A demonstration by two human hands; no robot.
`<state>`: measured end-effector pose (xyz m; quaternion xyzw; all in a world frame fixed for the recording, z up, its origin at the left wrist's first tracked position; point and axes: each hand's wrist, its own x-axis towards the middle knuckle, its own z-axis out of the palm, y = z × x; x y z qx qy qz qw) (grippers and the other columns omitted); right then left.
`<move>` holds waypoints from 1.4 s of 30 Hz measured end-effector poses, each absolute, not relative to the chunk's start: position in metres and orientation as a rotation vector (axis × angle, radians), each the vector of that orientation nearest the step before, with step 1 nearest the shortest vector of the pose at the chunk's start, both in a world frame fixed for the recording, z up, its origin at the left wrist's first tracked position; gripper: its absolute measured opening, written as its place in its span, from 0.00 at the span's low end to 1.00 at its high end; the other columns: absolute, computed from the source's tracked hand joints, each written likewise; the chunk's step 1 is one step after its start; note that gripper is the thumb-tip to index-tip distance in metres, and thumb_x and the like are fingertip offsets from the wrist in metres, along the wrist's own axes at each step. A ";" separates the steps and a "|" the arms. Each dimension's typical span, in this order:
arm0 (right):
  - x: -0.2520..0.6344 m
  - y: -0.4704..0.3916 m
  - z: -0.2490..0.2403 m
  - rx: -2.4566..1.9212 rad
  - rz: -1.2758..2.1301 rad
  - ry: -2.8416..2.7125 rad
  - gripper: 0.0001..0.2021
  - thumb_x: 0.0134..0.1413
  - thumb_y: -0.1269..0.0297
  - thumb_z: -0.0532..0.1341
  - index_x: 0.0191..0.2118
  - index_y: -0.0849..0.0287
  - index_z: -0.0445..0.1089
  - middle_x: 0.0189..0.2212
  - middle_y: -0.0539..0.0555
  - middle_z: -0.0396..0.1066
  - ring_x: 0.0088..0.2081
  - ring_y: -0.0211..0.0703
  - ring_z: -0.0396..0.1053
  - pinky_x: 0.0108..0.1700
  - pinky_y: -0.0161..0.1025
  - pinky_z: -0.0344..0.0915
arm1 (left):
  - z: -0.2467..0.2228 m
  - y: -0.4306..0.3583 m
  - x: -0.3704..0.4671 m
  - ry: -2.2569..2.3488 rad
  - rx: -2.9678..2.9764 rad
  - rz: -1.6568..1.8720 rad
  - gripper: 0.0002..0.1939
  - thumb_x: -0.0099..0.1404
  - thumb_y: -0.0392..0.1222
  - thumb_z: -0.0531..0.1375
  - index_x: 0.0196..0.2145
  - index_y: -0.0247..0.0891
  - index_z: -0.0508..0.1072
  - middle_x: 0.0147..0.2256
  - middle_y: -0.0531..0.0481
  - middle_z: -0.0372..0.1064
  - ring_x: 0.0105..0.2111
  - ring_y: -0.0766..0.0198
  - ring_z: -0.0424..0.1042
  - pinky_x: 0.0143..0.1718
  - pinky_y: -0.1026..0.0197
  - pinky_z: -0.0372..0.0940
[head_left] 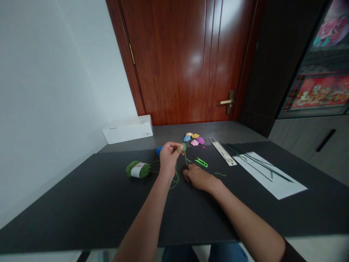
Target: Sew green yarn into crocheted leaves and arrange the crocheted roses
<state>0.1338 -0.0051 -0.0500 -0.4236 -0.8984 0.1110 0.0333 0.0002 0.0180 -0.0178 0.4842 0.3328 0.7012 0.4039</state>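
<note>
My left hand (169, 154) is closed, pinching a small green crocheted piece (184, 147) between thumb and fingertips, raised above the table. Green yarn tails (186, 157) dangle from that piece toward my right hand (198, 177), which rests low over the tabletop with its fingers curled. Whatever those fingers hold is hidden; a thin dark tip (192, 187) shows just below them. A ball of green yarn (137, 169) with a white paper band lies to the left, its strand (176, 178) looping past my left wrist. Bright green thread snips (201, 162) lie just beyond my right hand.
Several crocheted flowers (194, 139) sit at the back, with a blue ball (158, 151) behind my left hand. To the right are a long narrow package (223, 151), dark green stems (261, 162) on white paper (280, 185), and a yarn scrap (220, 174). A white box (128, 130) stands by the wall.
</note>
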 end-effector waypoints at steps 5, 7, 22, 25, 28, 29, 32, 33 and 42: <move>0.131 -0.004 -0.052 -1.331 0.247 -2.754 0.15 0.65 0.74 0.49 0.42 0.63 0.73 0.41 0.64 0.69 0.45 0.51 0.67 0.45 0.41 0.61 | -0.019 0.021 -0.002 0.811 1.110 1.718 0.15 0.46 0.37 0.71 0.28 0.36 0.69 0.24 0.55 0.70 0.23 0.69 0.68 0.29 0.64 0.63; 0.129 -0.003 -0.055 -1.341 0.203 -2.746 0.15 0.66 0.73 0.48 0.43 0.62 0.73 0.41 0.64 0.69 0.45 0.52 0.67 0.45 0.42 0.61 | -0.018 0.021 -0.003 0.803 1.076 1.693 0.15 0.45 0.36 0.71 0.29 0.36 0.69 0.24 0.55 0.69 0.24 0.70 0.67 0.28 0.65 0.61; 0.153 0.034 -0.066 -1.726 -0.006 -2.287 0.10 0.60 0.71 0.61 0.46 0.65 0.72 0.45 0.65 0.72 0.48 0.53 0.72 0.48 0.40 0.65 | -0.012 0.015 -0.004 0.717 0.973 1.554 0.17 0.43 0.40 0.75 0.30 0.31 0.77 0.28 0.50 0.74 0.26 0.64 0.73 0.32 0.59 0.68; 0.152 0.041 -0.072 -1.744 -0.007 -2.363 0.09 0.60 0.70 0.60 0.43 0.67 0.75 0.43 0.66 0.74 0.47 0.55 0.74 0.48 0.41 0.66 | -0.011 0.014 -0.003 0.670 0.966 1.564 0.16 0.43 0.37 0.74 0.30 0.32 0.78 0.29 0.50 0.75 0.29 0.64 0.74 0.36 0.58 0.68; 0.149 0.043 -0.076 -1.725 0.007 -2.371 0.12 0.61 0.72 0.56 0.43 0.71 0.75 0.42 0.69 0.75 0.45 0.56 0.75 0.47 0.43 0.67 | -0.011 0.014 -0.004 0.644 0.958 1.545 0.15 0.44 0.35 0.73 0.32 0.33 0.78 0.30 0.49 0.75 0.31 0.65 0.73 0.37 0.58 0.68; 0.148 0.044 -0.077 -1.719 0.015 -2.363 0.12 0.61 0.72 0.56 0.43 0.73 0.75 0.42 0.71 0.76 0.45 0.57 0.75 0.46 0.43 0.67 | -0.011 0.014 -0.005 0.647 0.951 1.535 0.15 0.45 0.35 0.73 0.33 0.33 0.78 0.31 0.49 0.75 0.31 0.65 0.73 0.37 0.59 0.67; 0.150 0.046 -0.078 -1.686 0.061 -2.317 0.11 0.61 0.71 0.56 0.40 0.71 0.75 0.41 0.70 0.76 0.43 0.55 0.76 0.46 0.42 0.66 | -0.011 0.015 -0.007 0.650 0.917 1.522 0.16 0.45 0.33 0.72 0.34 0.33 0.79 0.32 0.49 0.75 0.31 0.66 0.72 0.34 0.62 0.65; 0.151 0.047 -0.077 -1.675 0.066 -2.303 0.11 0.61 0.71 0.56 0.40 0.69 0.75 0.40 0.68 0.77 0.43 0.52 0.76 0.45 0.40 0.66 | -0.011 0.015 -0.007 0.642 0.906 1.519 0.16 0.45 0.33 0.72 0.34 0.33 0.79 0.32 0.49 0.75 0.31 0.66 0.72 0.34 0.62 0.65; 0.143 0.045 -0.036 -0.743 1.211 -1.307 0.19 0.44 0.49 0.66 0.34 0.59 0.65 0.20 0.43 0.63 0.18 0.31 0.55 0.21 0.30 0.52 | -0.003 0.014 0.000 0.476 0.900 1.551 0.10 0.48 0.30 0.69 0.31 0.32 0.76 0.30 0.48 0.74 0.33 0.63 0.74 0.45 0.55 0.68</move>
